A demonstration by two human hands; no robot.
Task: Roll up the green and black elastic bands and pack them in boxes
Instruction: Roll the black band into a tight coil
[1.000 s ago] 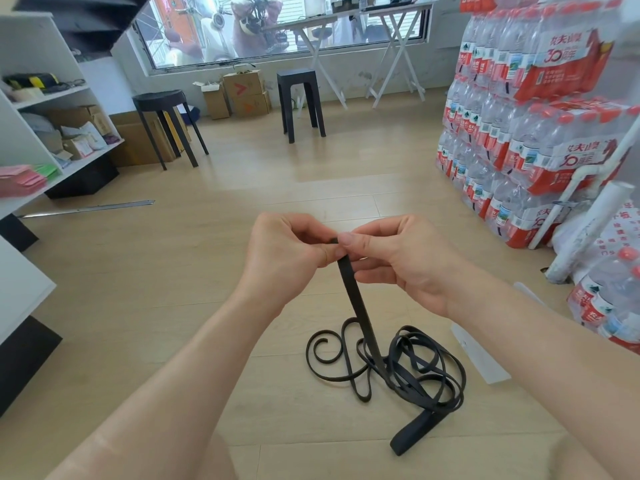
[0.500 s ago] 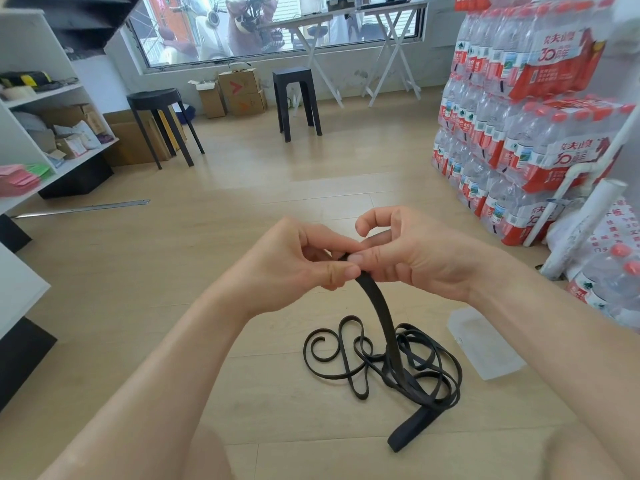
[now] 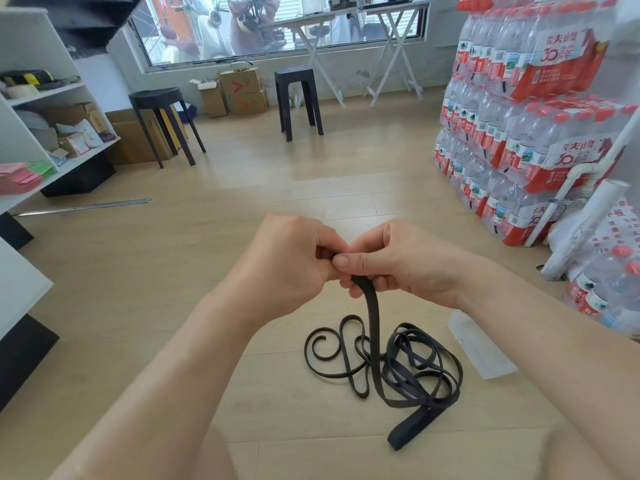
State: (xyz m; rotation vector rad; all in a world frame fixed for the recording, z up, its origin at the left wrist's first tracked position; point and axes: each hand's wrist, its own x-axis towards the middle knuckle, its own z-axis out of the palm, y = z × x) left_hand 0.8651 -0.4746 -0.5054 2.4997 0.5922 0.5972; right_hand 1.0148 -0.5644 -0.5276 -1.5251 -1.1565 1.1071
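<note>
The black elastic band (image 3: 372,317) runs up as a single strap from a loose tangle on the floor (image 3: 173,299) to the two hands, which meet above it. Its upper end is hidden between them, so I cannot tell how big the roll is. The left hand (image 3: 287,261) curls round that end. The right hand (image 3: 405,258) grips it too, its fingers (image 3: 360,260) clamped on the strap with the thumb laid across the top. Half a second ago the right forefinger stood lifted clear; now it is folded back down (a fresh bite on the coil, I judge), which suggests another turn is going on. The tangle below looks nearly unchanged, so most of the rolling remains. What looks like a clear plastic box (image 3: 481,348) lies just right of the tangle, near the stacked water bottles (image 3: 519,140) along the floor's right edge.
</note>
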